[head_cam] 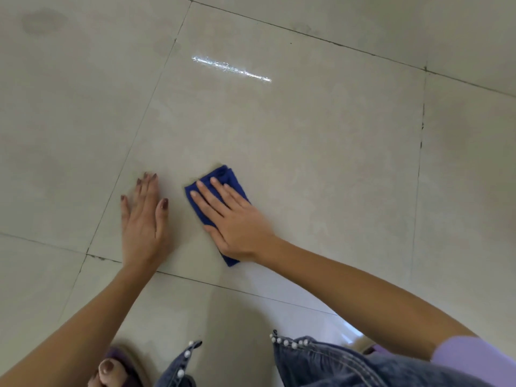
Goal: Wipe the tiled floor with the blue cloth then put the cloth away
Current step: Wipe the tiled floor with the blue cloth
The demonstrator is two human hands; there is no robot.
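Observation:
A folded blue cloth (pixel 226 177) lies flat on the beige tiled floor (pixel 321 152) near the middle of the view. My right hand (pixel 234 219) presses down on it with the fingers stretched out, covering most of it; only the cloth's far end and a near corner show. My left hand (pixel 143 219) rests palm-down on the bare tile just left of the cloth, fingers apart, holding nothing.
Dark grout lines (pixel 421 135) cross the floor. A bright streak of reflected light (pixel 231 69) lies on the tile farther ahead. A faint darker patch (pixel 43 22) marks the far left tile. My foot in a sandal (pixel 114 370) and denim-clad knees (pixel 335 364) are at the bottom edge.

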